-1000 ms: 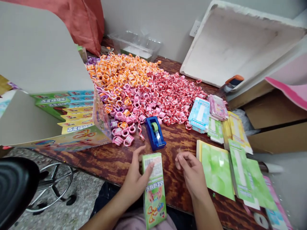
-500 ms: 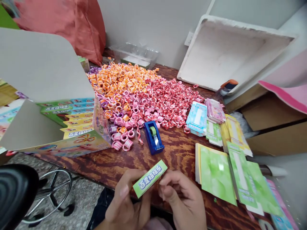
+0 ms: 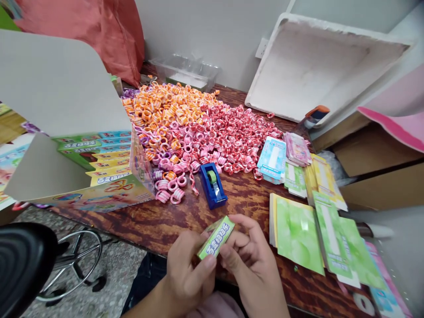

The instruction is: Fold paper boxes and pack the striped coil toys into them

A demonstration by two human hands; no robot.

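A small green box [image 3: 217, 237] with white and purple lettering is held over the table's front edge. My left hand [image 3: 189, 265] grips its lower left end, with the thumb on the lettered face. Around its right end, the curled fingers and thumb of my right hand [image 3: 250, 260] press against the box. Just beyond the hands stands a blue tape dispenser [image 3: 213, 187] with a green core. Behind it spreads a big heap of coiled rings, orange [image 3: 175, 104], pink and red [image 3: 238, 132].
An open display box [image 3: 109, 194] with green, blue and yellow packs stands at left. Stacks of green cards [image 3: 298, 234], blue cards [image 3: 272, 159] and yellow cards [image 3: 326, 181] lie at right. A clear plastic tray [image 3: 212, 73] and white foam lid [image 3: 318, 66] are behind. A black stool [image 3: 26, 265] is lower left.
The green box has tilted and moved slightly up and right. My left thumb now lies on its face, and my right hand has closed onto its right end.
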